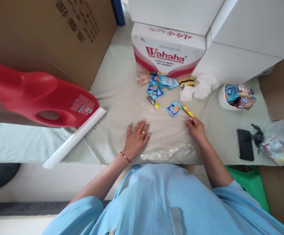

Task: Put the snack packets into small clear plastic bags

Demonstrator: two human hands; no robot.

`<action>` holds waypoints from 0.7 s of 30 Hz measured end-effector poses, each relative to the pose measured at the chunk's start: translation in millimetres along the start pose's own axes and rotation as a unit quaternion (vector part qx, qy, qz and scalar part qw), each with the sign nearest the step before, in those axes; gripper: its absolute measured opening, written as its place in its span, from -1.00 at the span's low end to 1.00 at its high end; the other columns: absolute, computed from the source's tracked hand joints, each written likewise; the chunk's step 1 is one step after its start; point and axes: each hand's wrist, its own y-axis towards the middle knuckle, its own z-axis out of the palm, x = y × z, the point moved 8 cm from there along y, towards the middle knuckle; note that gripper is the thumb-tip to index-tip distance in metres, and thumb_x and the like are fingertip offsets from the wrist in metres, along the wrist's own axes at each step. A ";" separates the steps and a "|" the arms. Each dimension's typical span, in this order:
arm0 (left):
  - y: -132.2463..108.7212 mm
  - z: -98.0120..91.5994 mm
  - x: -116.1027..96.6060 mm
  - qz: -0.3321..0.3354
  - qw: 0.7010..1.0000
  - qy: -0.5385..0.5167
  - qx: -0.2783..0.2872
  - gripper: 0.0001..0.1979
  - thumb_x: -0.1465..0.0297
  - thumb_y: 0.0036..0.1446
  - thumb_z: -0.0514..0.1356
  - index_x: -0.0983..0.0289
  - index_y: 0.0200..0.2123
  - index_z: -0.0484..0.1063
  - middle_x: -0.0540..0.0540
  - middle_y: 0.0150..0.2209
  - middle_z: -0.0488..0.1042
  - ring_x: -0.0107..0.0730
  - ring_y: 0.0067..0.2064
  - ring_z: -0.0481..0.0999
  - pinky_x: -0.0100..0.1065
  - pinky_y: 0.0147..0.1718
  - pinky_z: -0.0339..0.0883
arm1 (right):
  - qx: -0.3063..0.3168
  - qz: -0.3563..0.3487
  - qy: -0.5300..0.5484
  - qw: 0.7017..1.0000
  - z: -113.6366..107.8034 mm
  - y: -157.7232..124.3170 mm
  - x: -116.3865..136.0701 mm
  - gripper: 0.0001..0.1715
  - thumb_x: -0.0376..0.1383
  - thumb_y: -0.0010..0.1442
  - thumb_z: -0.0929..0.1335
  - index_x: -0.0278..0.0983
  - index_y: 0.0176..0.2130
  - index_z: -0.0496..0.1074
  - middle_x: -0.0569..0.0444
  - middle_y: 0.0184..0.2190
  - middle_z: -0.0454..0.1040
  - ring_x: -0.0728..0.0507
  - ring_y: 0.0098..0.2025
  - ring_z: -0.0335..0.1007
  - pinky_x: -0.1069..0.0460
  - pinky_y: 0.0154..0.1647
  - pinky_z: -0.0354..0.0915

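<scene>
My left hand (137, 138) lies flat with fingers spread on a clear plastic bag (167, 143) spread over the cloth. At the bag's right edge, the fingers of my right hand (196, 128) are pinched together on the thin film. Just beyond those fingertips is a narrow yellow snack packet (188, 111), beside a blue snack packet (174, 108). A slim grey-and-yellow packet (153, 102) lies farther left. Behind it are several blue packets (156, 86) in a loose pile, with a pinkish packet (143, 78) and a yellow-and-black packet (186, 82) at its sides.
A Wahaba carton (167, 55) stands at the back. Crumpled white tissues (202, 88) and a white tub (224, 99) of snacks sit right, near a black phone (245, 145), keys (257, 137) and a plastic bag (281, 140). Left are a red jug (41, 94) and a white roll (75, 138).
</scene>
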 end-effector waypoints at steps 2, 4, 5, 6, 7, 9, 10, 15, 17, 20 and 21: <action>-1.5 -0.7 6.2 -0.025 1.000 -0.003 -0.005 -0.43 0.19 0.52 -0.09 0.15 0.49 0.19 0.20 0.52 0.17 -0.04 0.52 0.18 0.30 0.48 -0.19 | 0.020 -0.004 -0.002 1.000 4.9 5.2 3.0 -0.61 0.01 0.15 0.33 -0.21 -0.21 0.48 0.11 -0.46 0.49 -0.12 -0.45 0.36 0.00 -0.38 0.34; -0.5 -2.4 12.1 -0.047 0.999 -0.003 -0.010 -0.42 0.19 0.52 -0.12 0.17 0.50 0.17 0.21 0.52 0.16 -0.04 0.53 0.18 0.32 0.48 -0.22 | 0.031 -0.015 -0.008 0.999 11.1 12.4 10.5 -0.62 0.00 0.14 0.33 -0.21 -0.22 0.48 0.11 -0.47 0.48 -0.12 -0.45 0.36 0.00 -0.38 0.34; 0.1 -3.3 15.1 -0.056 0.998 -0.002 -0.013 -0.42 0.19 0.52 -0.12 0.17 0.50 0.16 0.21 0.52 0.15 -0.03 0.53 0.18 0.32 0.48 -0.23 | 0.030 -0.023 -0.013 0.999 13.3 15.8 15.4 -0.63 -0.01 0.15 0.33 -0.22 -0.21 0.49 0.11 -0.47 0.49 -0.12 -0.45 0.36 -0.01 -0.37 0.34; 0.5 -4.0 18.1 -0.061 0.998 0.000 -0.015 -0.42 0.19 0.52 -0.12 0.17 0.50 0.16 0.21 0.53 0.15 -0.03 0.53 0.18 0.32 0.48 -0.24 | 0.026 -0.033 -0.018 0.999 14.4 18.7 21.0 -0.63 -0.01 0.16 0.33 -0.22 -0.21 0.49 0.11 -0.47 0.49 -0.12 -0.44 0.36 -0.01 -0.36 0.34; 0.6 -4.5 20.8 -0.064 0.998 0.003 -0.016 -0.42 0.19 0.52 -0.12 0.16 0.50 0.16 0.21 0.53 0.14 -0.03 0.53 0.17 0.32 0.48 -0.25 | 0.017 -0.045 -0.025 0.999 14.2 20.8 27.5 -0.62 0.00 0.18 0.32 -0.22 -0.21 0.50 0.10 -0.46 0.49 -0.12 -0.43 0.37 -0.01 -0.34 0.34; -0.2 -4.8 25.0 -0.063 0.998 0.010 -0.017 -0.41 0.18 0.52 -0.12 0.16 0.51 0.15 0.21 0.53 0.13 -0.03 0.53 0.18 0.31 0.49 -0.27 | -0.014 -0.078 -0.043 0.996 10.3 22.5 43.3 -0.58 0.03 0.25 0.31 -0.23 -0.19 0.52 0.08 -0.44 0.50 -0.12 -0.41 0.37 -0.02 -0.29 0.33; -1.0 -4.7 26.3 -0.061 0.998 0.013 -0.017 -0.41 0.17 0.52 -0.11 0.17 0.51 0.15 0.21 0.53 0.13 -0.03 0.53 0.18 0.31 0.49 -0.27 | -0.031 -0.098 -0.053 0.993 7.9 22.6 52.7 -0.55 0.05 0.29 0.29 -0.24 -0.18 0.53 0.07 -0.43 0.51 -0.12 -0.39 0.37 -0.02 -0.27 0.33; -5.6 -4.8 25.2 -0.048 0.998 0.011 -0.030 -0.40 0.18 0.52 -0.10 0.17 0.53 0.09 0.25 0.53 0.14 0.01 0.52 0.20 0.33 0.48 -0.25 | -0.029 -0.197 -0.146 0.969 7.0 41.4 103.2 -0.55 -0.02 0.43 0.21 -0.21 -0.20 0.54 -0.04 -0.29 0.57 -0.19 -0.24 0.46 -0.04 -0.13 0.34; -7.0 -4.8 23.2 -0.043 0.999 0.006 -0.032 -0.40 0.19 0.52 -0.10 0.16 0.53 0.08 0.26 0.52 0.15 0.04 0.51 0.21 0.35 0.47 -0.22 | -0.028 -0.208 -0.228 0.951 4.1 67.4 118.9 -0.57 -0.11 0.44 0.19 -0.22 -0.18 0.55 -0.11 -0.21 0.59 -0.25 -0.13 0.48 -0.06 -0.06 0.34; -8.2 -5.5 21.5 -0.040 0.999 -0.003 -0.036 -0.40 0.20 0.51 -0.09 0.17 0.53 0.09 0.29 0.51 0.17 0.06 0.51 0.21 0.37 0.46 -0.19 | -0.048 -0.197 -0.356 0.912 -7.5 122.9 137.6 -0.55 -0.23 0.44 0.16 -0.28 -0.01 0.56 -0.22 -0.01 0.57 -0.33 0.04 0.44 -0.10 0.00 0.32; -8.4 -6.0 21.3 -0.041 0.998 -0.005 -0.038 -0.40 0.20 0.51 -0.08 0.17 0.53 0.10 0.29 0.51 0.18 0.07 0.51 0.21 0.37 0.46 -0.18 | -0.046 -0.194 -0.391 0.899 -9.9 142.6 142.9 -0.54 -0.26 0.43 0.16 -0.29 0.07 0.55 -0.24 0.06 0.55 -0.35 0.07 0.43 -0.11 0.00 0.32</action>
